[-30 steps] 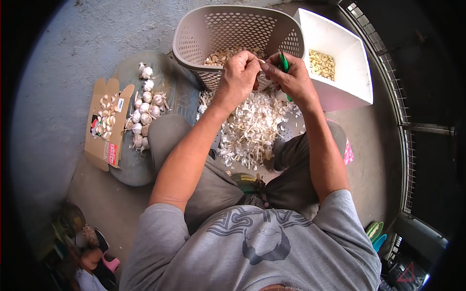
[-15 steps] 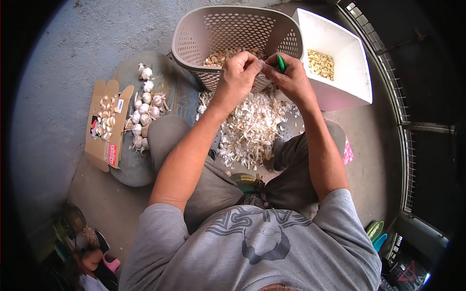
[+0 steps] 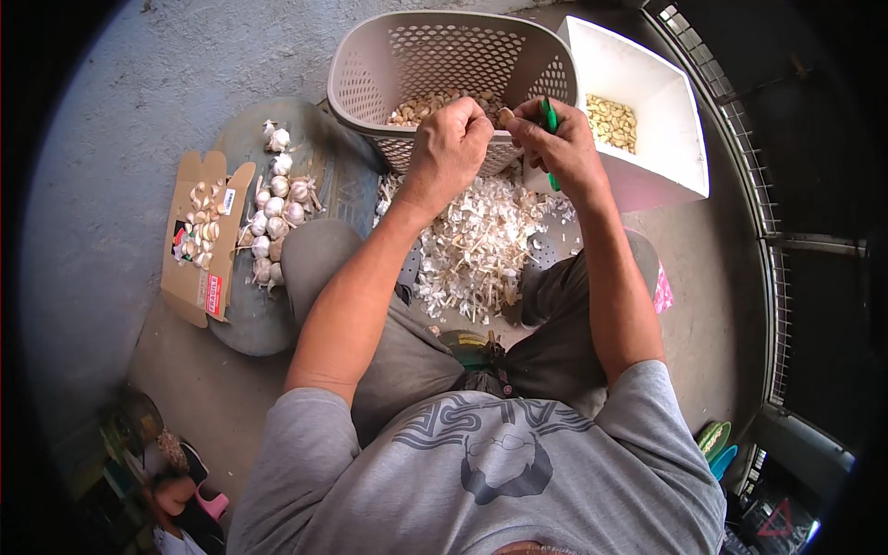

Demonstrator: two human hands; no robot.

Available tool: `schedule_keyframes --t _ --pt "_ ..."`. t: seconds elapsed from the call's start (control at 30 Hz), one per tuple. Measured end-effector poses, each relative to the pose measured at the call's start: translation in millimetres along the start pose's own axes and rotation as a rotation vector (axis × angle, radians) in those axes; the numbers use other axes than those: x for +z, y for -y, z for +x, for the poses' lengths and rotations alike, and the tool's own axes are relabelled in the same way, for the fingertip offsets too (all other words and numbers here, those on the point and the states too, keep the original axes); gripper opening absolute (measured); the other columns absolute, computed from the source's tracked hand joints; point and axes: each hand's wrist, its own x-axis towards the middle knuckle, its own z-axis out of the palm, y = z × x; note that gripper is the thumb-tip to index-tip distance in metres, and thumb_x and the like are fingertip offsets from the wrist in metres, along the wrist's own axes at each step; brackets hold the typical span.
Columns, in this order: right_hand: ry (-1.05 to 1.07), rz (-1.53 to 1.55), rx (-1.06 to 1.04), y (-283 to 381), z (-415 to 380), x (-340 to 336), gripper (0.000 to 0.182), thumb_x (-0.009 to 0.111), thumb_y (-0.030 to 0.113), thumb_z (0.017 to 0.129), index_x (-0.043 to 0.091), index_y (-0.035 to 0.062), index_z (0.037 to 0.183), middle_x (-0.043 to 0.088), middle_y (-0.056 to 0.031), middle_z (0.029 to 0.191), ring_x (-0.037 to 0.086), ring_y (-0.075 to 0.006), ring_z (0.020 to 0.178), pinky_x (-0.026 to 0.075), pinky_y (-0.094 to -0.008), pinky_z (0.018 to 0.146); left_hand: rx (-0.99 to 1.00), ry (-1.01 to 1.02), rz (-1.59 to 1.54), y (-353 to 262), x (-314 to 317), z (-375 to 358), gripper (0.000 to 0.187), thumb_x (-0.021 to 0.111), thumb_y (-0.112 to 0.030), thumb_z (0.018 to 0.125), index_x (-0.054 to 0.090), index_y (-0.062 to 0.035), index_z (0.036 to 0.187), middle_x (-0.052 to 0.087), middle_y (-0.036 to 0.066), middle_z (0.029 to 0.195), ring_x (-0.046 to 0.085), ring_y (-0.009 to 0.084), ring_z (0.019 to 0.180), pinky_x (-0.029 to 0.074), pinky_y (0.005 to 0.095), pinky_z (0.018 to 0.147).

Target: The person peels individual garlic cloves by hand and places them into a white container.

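Over the near rim of the basket, my right hand (image 3: pixel 569 153) pinches a garlic clove (image 3: pixel 505 117) between thumb and fingertip. The same hand grips a slim green-handled knife (image 3: pixel 550 115) across the palm; its blade cannot be made out. My left hand (image 3: pixel 451 143) is closed just left of the clove, and whatever its fingers hold is hidden. Unpeeled cloves (image 3: pixel 421 109) lie in the brown perforated basket (image 3: pixel 370 120). A heap of garlic skins and stems (image 3: pixel 476 245) covers the floor below my hands. Peeled cloves (image 3: pixel 610 125) lie in the white foam box (image 3: pixel 680 139).
On the left, several whole garlic bulbs (image 3: pixel 277 208) rest on a grey-blue rounded surface (image 3: pixel 250 333). Beside them, an opened cardboard box (image 3: pixel 180 287) holds loose cloves. A metal mesh frame (image 3: pixel 772 277) runs along the right. A pink patterned cloth (image 3: pixel 663 291) lies by my knee.
My hands have drawn apart; they were touching at the fingertips. The clove now shows in my right fingers, and the green handle has turned more upright, with its lower end in view.
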Motion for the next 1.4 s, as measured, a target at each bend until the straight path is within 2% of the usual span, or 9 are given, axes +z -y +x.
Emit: schedule_keyframes --t 0.07,0.17,0.27,0.47,0.57,0.67,0.87,1.07,1.4 --pt "0.000 0.010 -0.036 -9.0 5.0 -6.9 0.018 0.077 0.019 0.093 0.069 0.0035 0.097 0.065 0.0019 0.074 0.054 -0.0036 0.058 0.040 -0.0203 0.050 -0.057 0.036 -0.019 -6.2 -2.0 -0.1 0.020 0.066 -0.015 0.096 0.066 0.0049 0.091 0.066 0.011 0.073 0.065 0.0163 0.067 0.053 0.0356 0.060" --pt "0.005 0.052 -0.006 -4.5 4.6 -5.9 0.016 0.077 0.016 0.092 0.069 0.0036 0.098 0.065 0.0020 0.074 0.053 -0.0035 0.057 0.040 -0.0201 0.049 -0.006 -0.038 -0.270 5.3 11.9 -0.5 0.017 0.067 -0.016 0.098 0.070 0.0001 0.094 0.065 0.000 0.075 0.061 0.0054 0.067 0.050 0.0221 0.056" --pt "0.052 0.056 0.006 -7.1 4.3 -4.8 0.016 0.077 0.013 0.091 0.069 0.0004 0.099 0.061 0.0026 0.070 0.051 -0.0041 0.058 0.041 -0.0233 0.049 -0.147 0.049 -0.439 -6.3 5.0 0.6 0.018 0.070 -0.017 0.098 0.072 0.0004 0.099 0.069 0.000 0.081 0.063 0.0049 0.070 0.052 0.0198 0.059" --pt "0.095 0.079 0.021 1.0 0.4 -2.5 0.018 0.077 0.009 0.089 0.071 0.0006 0.103 0.065 0.0005 0.073 0.054 -0.0052 0.056 0.041 -0.0231 0.048 -0.166 0.062 -0.463 5.7 2.3 3.5 0.019 0.068 -0.017 0.099 0.071 0.0004 0.104 0.071 0.004 0.086 0.061 0.0068 0.064 0.051 0.0211 0.057" --pt "0.176 0.087 0.029 0.1 -0.1 -5.0 0.018 0.077 0.008 0.088 0.071 0.0005 0.103 0.066 0.0002 0.073 0.055 -0.0055 0.056 0.042 -0.0229 0.047 -0.240 0.024 -0.661 14.2 2.4 6.1 0.018 0.068 -0.018 0.099 0.072 -0.0003 0.100 0.071 0.006 0.085 0.061 0.0084 0.062 0.050 0.0210 0.057" --pt "0.337 0.004 0.006 -13.0 6.3 -10.0 0.017 0.077 0.010 0.089 0.071 0.0006 0.101 0.065 0.0005 0.071 0.054 -0.0056 0.055 0.042 -0.0230 0.047 -0.263 -0.010 -0.655 14.0 -1.6 7.7 0.019 0.067 -0.019 0.099 0.071 0.0000 0.098 0.071 0.007 0.084 0.062 0.0093 0.062 0.050 0.0207 0.057" --pt "0.085 0.088 0.063 -3.6 3.5 -2.6 0.015 0.076 0.014 0.091 0.069 0.0035 0.098 0.061 0.0040 0.069 0.052 -0.0032 0.056 0.039 -0.0213 0.048 -0.210 0.031 -0.486 10.6 1.0 5.8 0.018 0.067 -0.018 0.099 0.070 0.0001 0.100 0.069 0.004 0.084 0.060 0.0072 0.062 0.049 0.0206 0.057" --pt "0.104 -0.006 0.105 2.1 1.9 0.8 0.015 0.076 0.014 0.093 0.069 0.0013 0.095 0.058 0.0025 0.065 0.051 -0.0055 0.054 0.039 -0.0231 0.047 -0.166 0.009 -0.487 8.7 4.7 4.1 0.014 0.066 -0.013 0.099 0.070 0.0011 0.100 0.068 0.003 0.082 0.060 0.0072 0.062 0.051 0.0212 0.057" --pt "0.066 0.124 0.069 -1.1 2.8 10.8 0.015 0.076 0.015 0.094 0.069 0.0019 0.093 0.058 0.0030 0.066 0.050 -0.0042 0.054 0.036 -0.0222 0.046 -0.182 0.019 -0.575 11.5 4.7 5.6 0.016 0.065 -0.014 0.100 0.070 0.0016 0.102 0.072 0.007 0.085 0.063 0.0090 0.064 0.052 0.0210 0.057"
